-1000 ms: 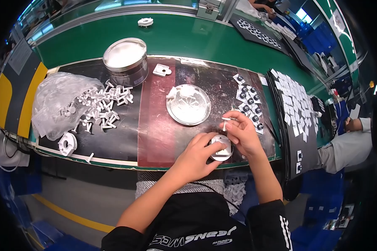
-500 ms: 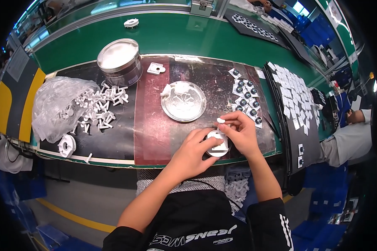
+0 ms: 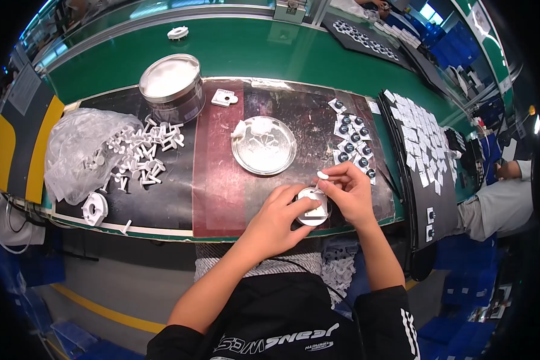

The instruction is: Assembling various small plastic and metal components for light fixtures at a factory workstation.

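Near the front edge of the mat, my left hand (image 3: 277,219) is closed round a round white plastic piece (image 3: 319,219), its fingers lying over a paler square part on top. Just to the right and above, my right hand (image 3: 352,191) pinches a white flat-headed plastic pin (image 3: 323,176) between thumb and fingers. Its round head points up and away, and the stem slants down toward the round piece. Whether the stem's tip touches that piece is hidden by the fingers. Beyond the hands lies a round clear-looking shallow dish (image 3: 264,147) with a crumpled white wad (image 3: 239,129) on its left rim.
At left, many white pins (image 3: 144,150) spill from a plastic bag (image 3: 75,156), near a white ring-shaped part (image 3: 95,209). A large tin (image 3: 173,87) stands behind. White square pieces with dark round parts (image 3: 354,137) lie right, beside a black board (image 3: 423,201). A co-worker's sleeve (image 3: 498,207) shows far right.
My right hand has shifted slightly up and right with the pin, which now shows more of its stem. My left hand and the round piece stay nearly in place.
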A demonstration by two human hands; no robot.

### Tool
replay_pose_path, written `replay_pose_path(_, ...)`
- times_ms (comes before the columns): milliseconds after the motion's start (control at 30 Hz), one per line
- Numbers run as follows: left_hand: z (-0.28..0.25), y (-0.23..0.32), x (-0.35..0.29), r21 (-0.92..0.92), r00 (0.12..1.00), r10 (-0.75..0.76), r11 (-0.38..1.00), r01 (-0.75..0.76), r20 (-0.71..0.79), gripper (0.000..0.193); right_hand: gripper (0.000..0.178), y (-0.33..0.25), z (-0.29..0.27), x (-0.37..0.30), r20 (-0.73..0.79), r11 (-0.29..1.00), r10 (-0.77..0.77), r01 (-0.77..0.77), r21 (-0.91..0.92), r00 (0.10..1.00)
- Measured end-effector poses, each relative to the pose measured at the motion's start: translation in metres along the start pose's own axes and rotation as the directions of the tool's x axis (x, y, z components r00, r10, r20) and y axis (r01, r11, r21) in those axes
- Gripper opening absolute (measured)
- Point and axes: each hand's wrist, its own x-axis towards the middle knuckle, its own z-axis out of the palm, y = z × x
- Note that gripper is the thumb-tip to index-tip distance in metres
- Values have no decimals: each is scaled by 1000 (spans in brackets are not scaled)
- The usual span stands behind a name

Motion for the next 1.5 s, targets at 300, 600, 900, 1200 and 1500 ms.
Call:
replay_pose_path(300, 0, 0, 1, -17, 1000, -7, 1000, 7, -11, 44, 21, 1, 1, -1, 4, 998, -7, 7, 59, 1000)
replay_pose_path(600, -2, 3, 3, -26, 1000, -6, 1000, 5, -13, 42, 22, 2, -1, -2, 1, 995, -40, 40, -88, 999)
replay_pose_path(900, -2, 3, 2, -21, 1000, 2, 1000, -2, -17, 41, 20, 7, 3, -6, -82, 995, -83, 78, -63, 993)
replay_pose_path(1200, -3, 4, 3, -23, 1000, 3, 1000, -3, -4, 42, 18, 23, -6, -9, -52, 943, -275, 259, -211, 960)
replay_pose_path(1500, -2, 2, 2, -31, 1000, -14, 999, 14, -7, 43, 19, 12, 5, -12, -117, 978, -199, 190, -85, 973)
